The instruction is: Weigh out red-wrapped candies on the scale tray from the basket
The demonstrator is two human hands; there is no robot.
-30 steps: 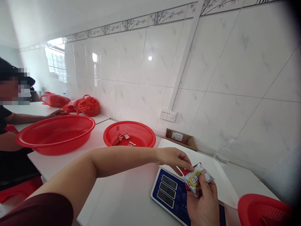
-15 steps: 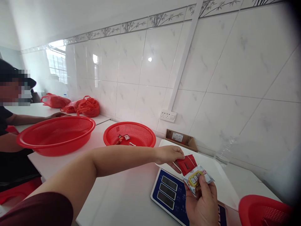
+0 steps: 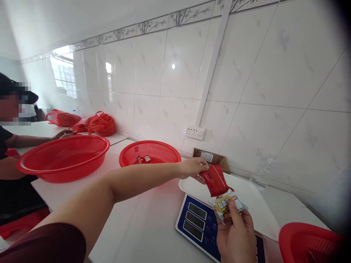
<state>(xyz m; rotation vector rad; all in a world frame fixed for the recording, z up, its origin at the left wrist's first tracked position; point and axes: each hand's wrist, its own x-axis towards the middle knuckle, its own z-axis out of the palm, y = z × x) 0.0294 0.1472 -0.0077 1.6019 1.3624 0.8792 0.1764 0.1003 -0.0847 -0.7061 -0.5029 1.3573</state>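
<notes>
In the head view my left hand [image 3: 194, 168] reaches across from the left, its thumb and fingers pinching a red packet [image 3: 215, 180]. My right hand [image 3: 237, 233] comes up from the bottom, closed on a white and yellow snack packet [image 3: 227, 204] with its thumb on top. The lower end of the red packet meets the top of the snack packet. Both hands are above a digital scale [image 3: 196, 219] with a blue panel and a white weighing plate [image 3: 255, 204]. What lies under the snack packet in my right palm is hidden.
A red basket [image 3: 175, 149] holding a few small packets stands behind my left forearm. A larger red basket [image 3: 105, 146] is at the left, near a seated person [image 3: 16, 146]. Red plastic bags [image 3: 102, 124], a cardboard box [image 3: 226, 166] and another red basket [image 3: 298, 228] are around.
My left hand has moved slightly up and left with the red packet, showing more of it. My right hand still holds the snack packet, shifted slightly left. The view has shifted a little.
</notes>
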